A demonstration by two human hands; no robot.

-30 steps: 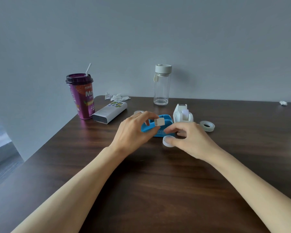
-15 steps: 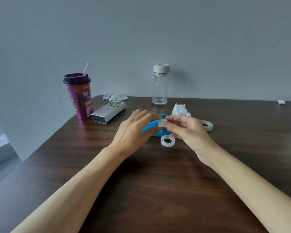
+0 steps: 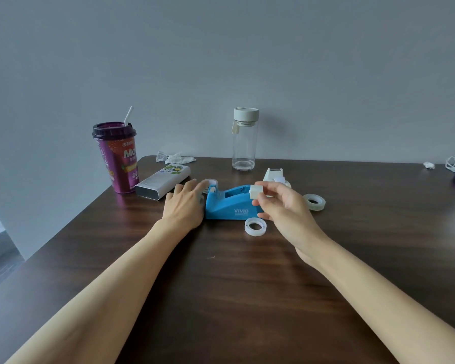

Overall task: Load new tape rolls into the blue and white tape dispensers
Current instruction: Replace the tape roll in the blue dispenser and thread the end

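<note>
On the dark wooden counter [image 3: 221, 285] the blue plastic tape dispenser [image 3: 230, 204] lies side-on in the middle, its cradle seemingly with no roll in it. The right hand [image 3: 281, 206] hovers over its right end, fingers [image 3: 267, 185] clamped on a small white plastic spool core [image 3: 256, 191]. The left hand [image 3: 185, 203] rests flat against the dispenser's left end, fingers loosely spread and gripping nothing that I can make out; a pale ring just beyond its fingertips may be another roll, but I cannot tell.

The white tape dispenser [image 3: 273, 175] stands just behind the blue one, partly hidden by the right hand; whether it is loaded cannot be seen. One clear tape roll [image 3: 255, 226] lies flat just near of the blue dispenser, and a second clear tape roll [image 3: 314, 201] lies to the right.

Judging by this, loading is at an early stage: the core is out and no roll is on it. Threading a roll onto the core, seating it, and doing the white dispenser are left.
</note>
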